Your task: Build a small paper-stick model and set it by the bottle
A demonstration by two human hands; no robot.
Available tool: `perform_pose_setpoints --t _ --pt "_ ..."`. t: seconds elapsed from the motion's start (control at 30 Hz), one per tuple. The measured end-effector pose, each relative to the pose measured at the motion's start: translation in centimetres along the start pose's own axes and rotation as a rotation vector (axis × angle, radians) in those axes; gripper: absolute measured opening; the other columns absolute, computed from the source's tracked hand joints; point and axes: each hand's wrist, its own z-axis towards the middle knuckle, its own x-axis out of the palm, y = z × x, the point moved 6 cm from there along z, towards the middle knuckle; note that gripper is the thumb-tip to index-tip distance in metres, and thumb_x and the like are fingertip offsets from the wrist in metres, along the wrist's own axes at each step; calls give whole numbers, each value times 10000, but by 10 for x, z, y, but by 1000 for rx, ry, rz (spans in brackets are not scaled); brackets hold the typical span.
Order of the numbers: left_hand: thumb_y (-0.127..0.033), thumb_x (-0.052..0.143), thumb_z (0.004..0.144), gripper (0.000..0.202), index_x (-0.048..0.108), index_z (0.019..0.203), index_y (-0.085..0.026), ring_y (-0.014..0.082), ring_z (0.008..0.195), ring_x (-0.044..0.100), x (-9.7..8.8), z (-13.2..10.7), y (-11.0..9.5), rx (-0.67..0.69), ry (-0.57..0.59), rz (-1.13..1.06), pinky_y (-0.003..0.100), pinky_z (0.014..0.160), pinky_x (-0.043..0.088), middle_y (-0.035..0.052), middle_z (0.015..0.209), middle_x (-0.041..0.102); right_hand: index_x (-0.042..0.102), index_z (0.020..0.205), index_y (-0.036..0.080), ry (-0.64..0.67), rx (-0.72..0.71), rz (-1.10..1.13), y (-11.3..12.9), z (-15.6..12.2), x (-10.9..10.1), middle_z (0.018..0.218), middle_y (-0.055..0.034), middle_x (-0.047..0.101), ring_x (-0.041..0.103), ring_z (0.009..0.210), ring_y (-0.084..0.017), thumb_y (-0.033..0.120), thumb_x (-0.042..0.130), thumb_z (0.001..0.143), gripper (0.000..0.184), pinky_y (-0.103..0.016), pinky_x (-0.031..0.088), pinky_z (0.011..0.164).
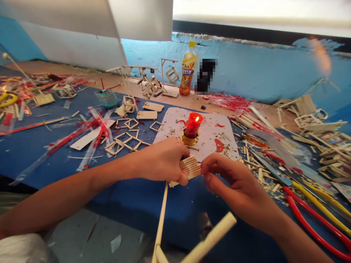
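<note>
My left hand (161, 160) is closed on a small panel of thin wooden sticks (193, 168) laid side by side, thumb across it. From the panel's lower edge a long wooden stick (161, 215) runs down towards me, where it meets thicker-looking sticks (211, 237) close to the camera. My right hand (236, 186) has its thumb and fingers pinched at the panel's right end; whatever sits between the tips is hidden. Just beyond my hands, a lit red candle (193, 124) stands on a gold-coloured base (189, 140) on a pale, debris-strewn board (170, 126).
Red-handled cutters (304, 215) and yellow-handled ones (315, 197) lie at right, near stick scraps. Small stick frames (127, 140) and plastic strips (74, 137) lie left. Behind are a drink bottle (188, 69), finished-looking stick models (149, 86) and a stick pile (304, 113).
</note>
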Motion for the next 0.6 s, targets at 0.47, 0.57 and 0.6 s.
perform_pose_setpoints --t 0.47,0.57,0.6 --pt "-264 722 648 223 511 616 -199 92 486 399 1 0 1 -56 70 -48 237 406 257 -78 515 443 619 910 275 32 20 22 4 5 7 757 57 627 522 617 -117 151 533 946 155 -260 383 518" --pt "-279 718 645 182 557 665 -196 102 506 432 1 1 5 -60 126 -68 236 415 267 -65 560 499 620 917 273 30 15 21 3 8 8 744 64 612 514 622 -111 139 536 945 161 -258 378 536" --pt "-284 716 642 175 570 678 -196 105 509 440 0 1 6 -58 135 -77 236 418 270 -62 569 510 619 921 272 30 16 27 3 9 8 745 63 608 512 625 -111 137 533 946 162 -258 378 541"
